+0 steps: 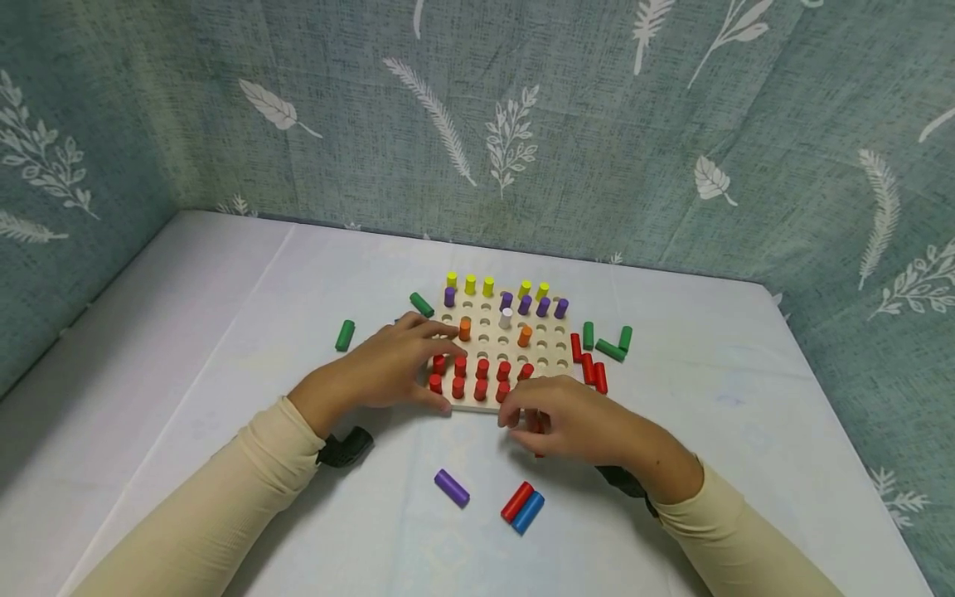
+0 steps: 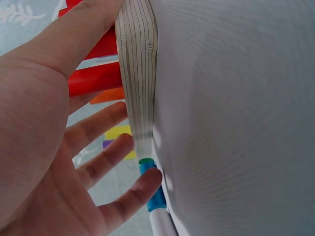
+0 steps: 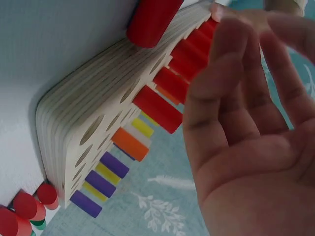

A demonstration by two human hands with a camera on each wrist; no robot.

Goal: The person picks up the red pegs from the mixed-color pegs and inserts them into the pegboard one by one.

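Observation:
A wooden pegboard [image 1: 472, 406] bears rows of coloured pegs. Two rows of red pegs [image 1: 481, 390] stand at its front, two orange pegs and a white peg [image 1: 506, 317] farther in, purple pegs [image 1: 543, 307] and yellow pegs [image 1: 488, 286] at the back. My left hand [image 1: 391, 361] rests along the board's left side, fingers spread, thumb at the near corner. My right hand [image 1: 574, 414] hovers over the front right part, fingers loosely bent; I see nothing held in it. Beneath it, a red peg [image 3: 153, 22] lies beside the board's front edge.
Red pegs [image 1: 588, 369] and green pegs [image 1: 610, 350] lie right of the board. More green pegs [image 1: 345, 336] are on the left, with a blue peg [image 2: 156, 199] by the left fingers. In front lie a purple peg [image 1: 452, 488], a red peg and a blue peg [image 1: 528, 512].

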